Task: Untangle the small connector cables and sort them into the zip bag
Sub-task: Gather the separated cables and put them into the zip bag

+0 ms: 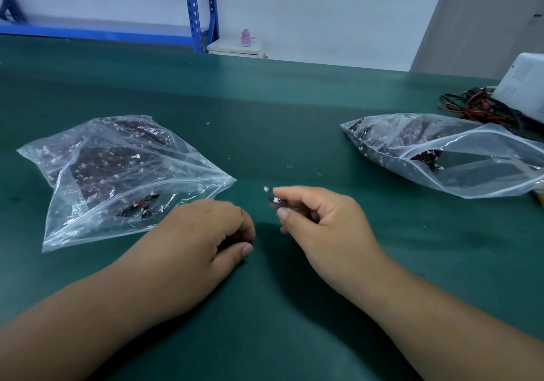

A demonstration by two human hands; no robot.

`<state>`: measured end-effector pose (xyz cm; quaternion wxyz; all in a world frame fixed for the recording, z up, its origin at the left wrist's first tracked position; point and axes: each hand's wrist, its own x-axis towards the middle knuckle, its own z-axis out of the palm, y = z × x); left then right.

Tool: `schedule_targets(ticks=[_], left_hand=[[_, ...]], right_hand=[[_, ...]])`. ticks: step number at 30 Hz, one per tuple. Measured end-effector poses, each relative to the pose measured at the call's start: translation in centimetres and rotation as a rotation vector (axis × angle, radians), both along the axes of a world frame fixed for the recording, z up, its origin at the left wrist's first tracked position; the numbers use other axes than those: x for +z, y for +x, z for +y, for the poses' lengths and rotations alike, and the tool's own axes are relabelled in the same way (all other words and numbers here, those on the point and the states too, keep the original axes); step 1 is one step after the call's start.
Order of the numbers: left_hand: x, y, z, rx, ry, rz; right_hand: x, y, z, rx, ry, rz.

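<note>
My right hand [318, 221] pinches a small connector cable [271, 195] with white plugs, held just above the green table near the middle. My left hand [206, 233] rests on the table with its fingers curled around a dark bunch of cables [235, 238], mostly hidden under the fingers. A clear zip bag [117, 174] full of dark cables with white plugs lies at the left, its mouth toward my left hand. A second clear zip bag [447, 154] with cables lies at the right, its mouth open to the right.
A white device [521, 86] with a tangle of red and black wires [477, 107] sits at the far right. The green mat [265, 110] stretches to a far edge. Blue shelving [200, 9] and a pink bottle [245, 38] stand beyond the table.
</note>
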<state>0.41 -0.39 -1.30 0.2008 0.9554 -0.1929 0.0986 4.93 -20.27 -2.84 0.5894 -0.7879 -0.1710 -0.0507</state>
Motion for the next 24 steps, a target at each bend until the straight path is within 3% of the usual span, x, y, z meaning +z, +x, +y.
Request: schedule_targets(ticks=[10,17,24], left_hand=[[0.02,-0.18,-0.04,0.042,-0.057,0.012],[0.19,-0.26,-0.21,0.01,-0.087,-0.029],[0.4,-0.05,-0.19,0.036,-0.07,0.003]], right_hand=[[-0.33,-0.16,-0.12,0.033,-0.178,-0.119],[0.13,-0.86,0.05,0.262,-0.412,-0.261],[0.18,-0.56,0.05,0.229,-0.37,-0.231]])
